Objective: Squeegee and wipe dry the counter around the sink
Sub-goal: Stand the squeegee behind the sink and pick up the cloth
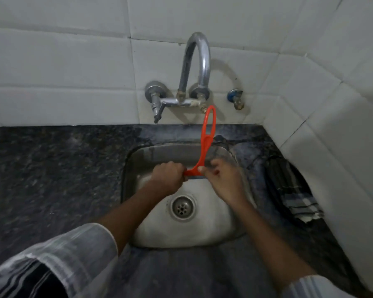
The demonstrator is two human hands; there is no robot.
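Observation:
An orange plastic squeegee [206, 138] hangs over the steel sink [151, 155], its looped handle pointing up toward the tap. My left hand [167, 176] is closed in a fist around the left end of its blade bar. My right hand [221, 179] pinches the right end of the bar between thumb and fingers. The dark speckled stone counter [52, 173] surrounds the sink on all sides. A dark striped cloth [293, 190] lies on the counter to the right of the sink, against the wall.
A chrome wall tap [197, 67] with two valves arches over the sink's back edge, and a small blue valve [235, 97] sits to its right. White tiled walls close in behind and on the right. The sink drain [182, 208] lies below my hands.

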